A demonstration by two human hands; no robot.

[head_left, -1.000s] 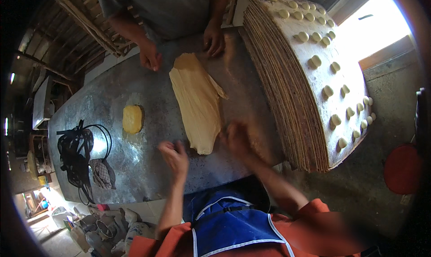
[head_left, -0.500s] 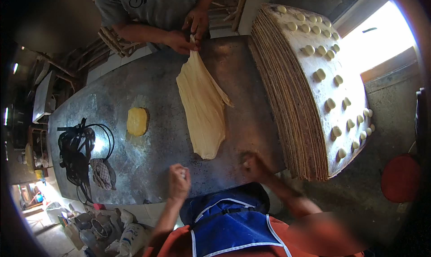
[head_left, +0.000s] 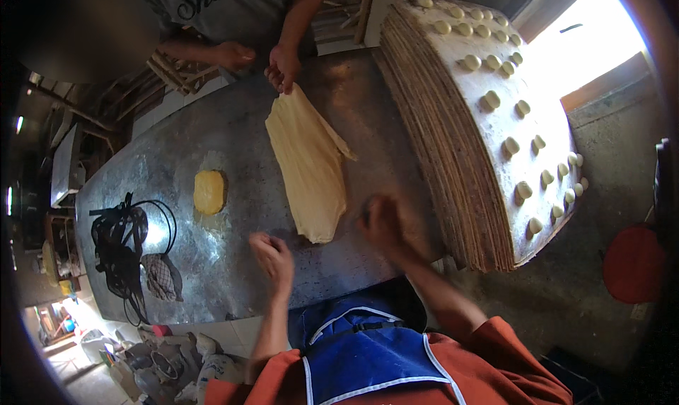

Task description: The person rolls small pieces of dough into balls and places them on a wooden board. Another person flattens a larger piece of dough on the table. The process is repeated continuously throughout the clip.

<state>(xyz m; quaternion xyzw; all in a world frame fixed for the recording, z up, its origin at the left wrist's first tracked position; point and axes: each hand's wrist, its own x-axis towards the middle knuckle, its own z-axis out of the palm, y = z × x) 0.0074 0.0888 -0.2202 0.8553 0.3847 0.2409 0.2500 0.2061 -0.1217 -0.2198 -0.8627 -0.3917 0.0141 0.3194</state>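
A long, thin, pale sheet of dough (head_left: 309,175) lies over the table, its narrow far end pinched by one hand of a person (head_left: 284,67) opposite me. My left hand (head_left: 272,256) hovers left of the sheet's near end, apart from it, its fingers curled in with nothing showing in them. To the right of that end is my right hand (head_left: 383,225), also off the dough. It looks curled, but motion smears its fingers. A yellow block (head_left: 209,191), perhaps fat or dough, sits left of the sheet.
At the table's left lie black straps and cords (head_left: 120,246) beside a checked cloth (head_left: 160,276). A tall stack of boards (head_left: 449,140) stands along the right side, small round dough pieces (head_left: 491,100) spread over its top. The dark table (head_left: 244,140) reaches close to my apron.
Both my hands have moved forward, toward the dough. The other person's left-side hand has let go of the sheet's far end and drawn away to the left.
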